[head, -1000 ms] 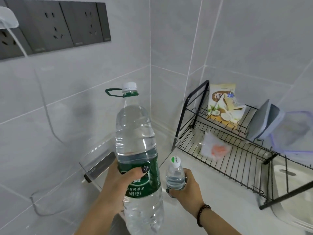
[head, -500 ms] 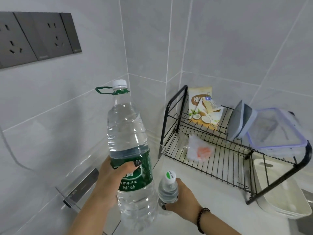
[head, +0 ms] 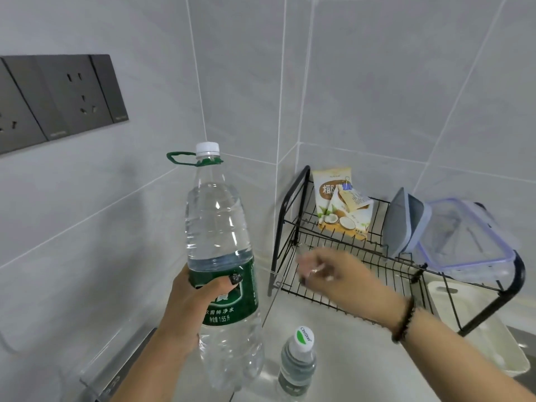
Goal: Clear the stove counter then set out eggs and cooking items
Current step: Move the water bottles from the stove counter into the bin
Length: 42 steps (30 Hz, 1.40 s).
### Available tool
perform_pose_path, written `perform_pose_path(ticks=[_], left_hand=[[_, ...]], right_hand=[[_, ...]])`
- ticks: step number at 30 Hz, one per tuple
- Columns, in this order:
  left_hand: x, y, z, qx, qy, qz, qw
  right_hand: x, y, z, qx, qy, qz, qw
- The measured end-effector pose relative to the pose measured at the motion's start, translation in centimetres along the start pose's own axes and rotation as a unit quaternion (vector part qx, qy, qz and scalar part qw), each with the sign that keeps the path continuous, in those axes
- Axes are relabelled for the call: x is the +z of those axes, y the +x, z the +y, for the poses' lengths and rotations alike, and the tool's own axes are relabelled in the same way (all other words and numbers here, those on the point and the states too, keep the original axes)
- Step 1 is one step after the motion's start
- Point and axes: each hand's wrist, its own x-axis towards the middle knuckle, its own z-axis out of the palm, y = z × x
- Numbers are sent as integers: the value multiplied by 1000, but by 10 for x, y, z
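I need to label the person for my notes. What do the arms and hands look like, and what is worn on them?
Both forearms are bare, with no sleeves in view. The left hand has a dark painted thumbnail. The right hand is blurred; a dark beaded bracelet circles its wrist.

My single head view looks forward and down into a tiled corner, close above the counter (head: 362,358). Near and central sit the left hand (head: 188,303) and right hand (head: 333,274); the wire rack (head: 377,271) lies far right, wall sockets (head: 63,97) far left (wide-angle, edges bowed).
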Motion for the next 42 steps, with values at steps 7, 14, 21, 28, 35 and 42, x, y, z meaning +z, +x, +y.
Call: perform_pose_path(ticks=[7, 14, 21, 28, 35, 42], left_hand=[[-6, 29, 16, 14, 15, -20, 1000], [-16, 64, 21, 33, 39, -32, 998], [-21, 101, 17, 43, 36, -32, 998], [-19, 150, 16, 134, 78, -9, 988], [-21, 209, 3, 198, 124, -10, 972], [-35, 249, -32, 172, 184, -15, 968]], right_hand=[[-34, 78, -109, -97, 155, 120, 976], [-31, 149, -147, -60, 223, 51, 972], [-17, 185, -144, -73, 257, 53, 962], [-6, 208, -148, -181, 232, 146, 945], [3, 228, -129, -224, 153, 141, 952], [14, 253, -94, -212, 138, 131, 959]])
